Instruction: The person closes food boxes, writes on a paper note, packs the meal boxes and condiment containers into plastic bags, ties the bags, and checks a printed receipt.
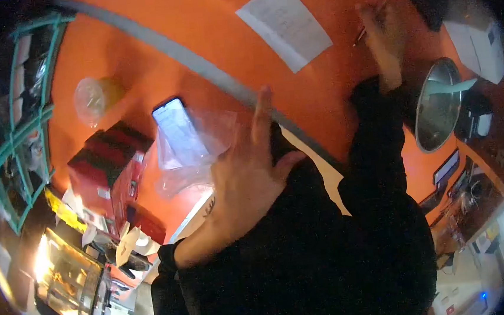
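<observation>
Pen (pixel 361 34) is pinched between the thumb and fingers of the right hand (pixel 387 37), just right of the paper (pixel 286 30), its tip slanting toward the orange table (pixel 318 90); whether that tip touches the surface, I cannot tell. The paper lies tilted on the table, white, with marks too faint to read. A black sleeve (pixel 376 153) runs down from the right wrist, passing below and right of the paper. Below and left of the paper is the left hand (pixel 244 173), its grip spread: one finger points upward and the thumb stands well apart from it, while the remaining fingers are blurred. Near this hand, farther left of the paper, a phone (pixel 181 127) with its screen lit lies over a clear bag (pixel 174 178); I cannot tell whether the hand touches the bag. A grey strip (pixel 166 43) crosses the table diagonally, left of the paper. Beyond the phone, farther left of the paper, are a red box (pixel 101 163) and a clear cup (pixel 90 99). Right of the paper and below the right hand is a metal bowl (pixel 435 119) with a pale spatula (pixel 450 86) across it. Farther right of the paper sits a white carton (pixel 475 54).
</observation>
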`<control>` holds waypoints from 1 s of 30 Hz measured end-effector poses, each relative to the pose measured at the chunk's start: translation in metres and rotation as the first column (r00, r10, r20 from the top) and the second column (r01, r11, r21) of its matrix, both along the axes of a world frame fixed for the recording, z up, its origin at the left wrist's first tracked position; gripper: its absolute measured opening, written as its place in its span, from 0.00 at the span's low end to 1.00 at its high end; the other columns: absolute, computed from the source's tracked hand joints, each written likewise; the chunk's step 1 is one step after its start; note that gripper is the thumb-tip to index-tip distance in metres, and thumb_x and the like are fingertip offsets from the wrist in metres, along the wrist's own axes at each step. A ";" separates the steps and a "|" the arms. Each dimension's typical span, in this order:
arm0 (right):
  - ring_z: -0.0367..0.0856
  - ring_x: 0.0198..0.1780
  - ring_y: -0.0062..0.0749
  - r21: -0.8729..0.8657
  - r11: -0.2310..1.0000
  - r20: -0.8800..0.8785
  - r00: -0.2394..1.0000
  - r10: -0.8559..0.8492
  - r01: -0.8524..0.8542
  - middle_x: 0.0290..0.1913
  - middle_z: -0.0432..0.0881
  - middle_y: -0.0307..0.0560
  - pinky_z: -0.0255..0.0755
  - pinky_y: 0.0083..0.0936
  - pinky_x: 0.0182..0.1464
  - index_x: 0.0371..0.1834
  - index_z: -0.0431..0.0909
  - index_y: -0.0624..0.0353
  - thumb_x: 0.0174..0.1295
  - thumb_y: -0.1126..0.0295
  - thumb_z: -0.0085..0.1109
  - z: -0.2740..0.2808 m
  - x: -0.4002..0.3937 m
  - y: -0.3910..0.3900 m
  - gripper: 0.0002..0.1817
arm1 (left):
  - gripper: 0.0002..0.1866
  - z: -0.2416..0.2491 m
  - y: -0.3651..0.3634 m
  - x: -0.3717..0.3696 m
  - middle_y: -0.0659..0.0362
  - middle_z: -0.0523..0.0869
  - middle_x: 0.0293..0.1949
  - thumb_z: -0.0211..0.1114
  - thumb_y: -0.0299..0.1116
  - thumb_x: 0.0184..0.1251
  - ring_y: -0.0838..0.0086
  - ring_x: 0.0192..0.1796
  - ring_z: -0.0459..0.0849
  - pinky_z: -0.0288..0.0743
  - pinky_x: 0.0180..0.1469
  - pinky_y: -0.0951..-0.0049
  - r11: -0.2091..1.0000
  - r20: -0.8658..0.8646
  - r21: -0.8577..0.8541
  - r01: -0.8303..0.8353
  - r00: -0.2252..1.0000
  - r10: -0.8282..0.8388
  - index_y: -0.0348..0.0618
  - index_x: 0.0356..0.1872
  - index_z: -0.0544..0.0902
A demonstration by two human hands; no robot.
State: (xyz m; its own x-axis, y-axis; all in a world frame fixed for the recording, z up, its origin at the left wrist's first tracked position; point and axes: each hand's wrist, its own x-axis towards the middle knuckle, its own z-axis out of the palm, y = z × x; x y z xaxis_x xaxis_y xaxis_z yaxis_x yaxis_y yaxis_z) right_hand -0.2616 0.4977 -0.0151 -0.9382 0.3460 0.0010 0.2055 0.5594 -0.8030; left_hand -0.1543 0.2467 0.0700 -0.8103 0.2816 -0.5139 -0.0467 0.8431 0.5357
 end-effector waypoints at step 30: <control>0.77 0.36 0.39 0.101 0.251 -0.023 0.250 0.968 -0.963 0.35 0.78 0.47 0.69 0.32 0.36 0.33 0.75 0.55 0.52 0.66 0.52 0.100 0.148 -0.387 0.08 | 0.15 0.044 -0.229 0.298 0.56 0.75 0.39 0.57 0.27 0.53 0.68 0.44 0.73 0.70 0.44 0.65 -0.347 0.220 0.793 -0.500 -0.295 0.930 0.40 0.44 0.72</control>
